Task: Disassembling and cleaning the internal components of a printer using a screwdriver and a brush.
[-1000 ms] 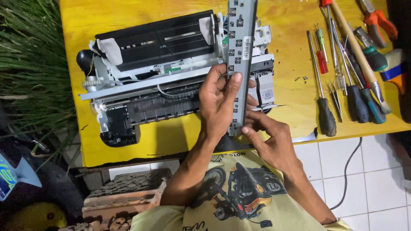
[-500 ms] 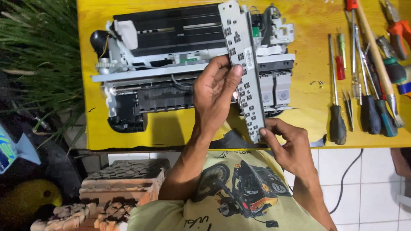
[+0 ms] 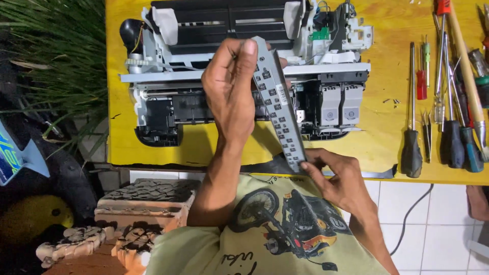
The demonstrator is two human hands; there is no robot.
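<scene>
We hold a long, narrow grey metal strip dotted with small rectangular cut-outs [image 3: 277, 102] between our two hands, tilted so that its upper end leans left and its lower end comes toward our body. Our left hand [image 3: 232, 94] grips the upper part, the thumb lying along the strip's top edge and the other fingers curled behind it. Our right hand [image 3: 338, 175] pinches the lower tip between thumb and fingertips. Just beyond both hands, a stripped-down printer chassis of white, grey and black plastic [image 3: 244, 66] sits on the yellow wooden table [image 3: 377, 137]. Well to the right of our right hand, a row of screwdrivers with black, red and green handles [image 3: 443, 102] lies on the table.
</scene>
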